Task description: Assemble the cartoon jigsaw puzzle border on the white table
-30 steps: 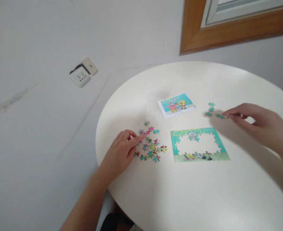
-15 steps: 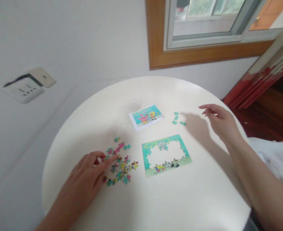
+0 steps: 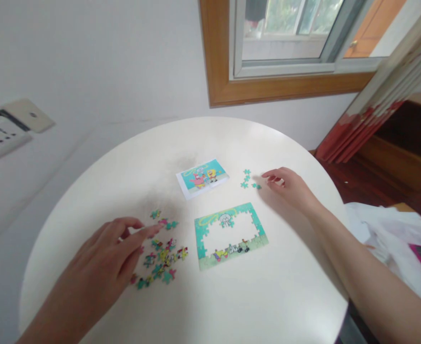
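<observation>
My left hand (image 3: 106, 255) lies over the left edge of a heap of loose jigsaw pieces (image 3: 165, 258). Its fingers are apart, and an outstretched fingertip meets a pink piece (image 3: 163, 222); some pieces are hidden under the hand. My right hand (image 3: 285, 186) hovers just right of a small group of teal jigsaw pieces (image 3: 247, 178), fingers loosely bent and apart, with nothing visible in them. Between the hands lies a partly assembled jigsaw puzzle (image 3: 205, 263), its border joined around an open middle. A grey cartoon head (image 3: 226, 220) shows at its top edge.
A printed cartoon picture card (image 3: 202, 177) lies behind the puzzle on the round white table (image 3: 228, 306). Beyond it are a white wall with a socket (image 3: 5, 136) and a wood-framed window (image 3: 217, 91). White plastic bags (image 3: 371, 229) are at the right, below a red-and-white curtain (image 3: 353, 124).
My right hand has moved left and closer to the small teal group. My left hand's fingertip has shifted to the pink pieces at the heap's upper part. The view has turned slightly right.
</observation>
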Demonstrator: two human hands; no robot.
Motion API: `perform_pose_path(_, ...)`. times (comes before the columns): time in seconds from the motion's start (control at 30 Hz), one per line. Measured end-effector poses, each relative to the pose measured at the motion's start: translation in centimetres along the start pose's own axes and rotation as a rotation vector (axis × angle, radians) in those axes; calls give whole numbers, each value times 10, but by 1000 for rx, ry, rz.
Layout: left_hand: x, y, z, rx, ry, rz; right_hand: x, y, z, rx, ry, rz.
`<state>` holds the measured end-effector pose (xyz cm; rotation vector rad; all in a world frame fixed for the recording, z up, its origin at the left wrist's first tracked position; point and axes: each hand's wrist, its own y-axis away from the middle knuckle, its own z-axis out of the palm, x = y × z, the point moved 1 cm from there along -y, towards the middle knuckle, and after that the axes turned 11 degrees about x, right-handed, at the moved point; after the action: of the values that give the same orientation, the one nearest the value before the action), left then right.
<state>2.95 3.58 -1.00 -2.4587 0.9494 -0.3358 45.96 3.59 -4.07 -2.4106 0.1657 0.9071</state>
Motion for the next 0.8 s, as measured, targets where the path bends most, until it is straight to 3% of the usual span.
perform_pose_path(0.2,21,-56,-11,8,-16,48,0,1,2,-37,14,-1)
perform_pose_path(0.33,38,-85,1,7,42,128,2,0,2,-52,20,-7)
perform_pose_path(0.43,42,-88,15,57,90,151,2,2,4,-55,11,-26)
perform_pose_path(0.57,27,-83,18,130,97,197,0,4,6,-82,4,-53)
perform_pose_path(0.8,-11,-90,8,241,13,7,-9,4,1,-92,-28,-53)
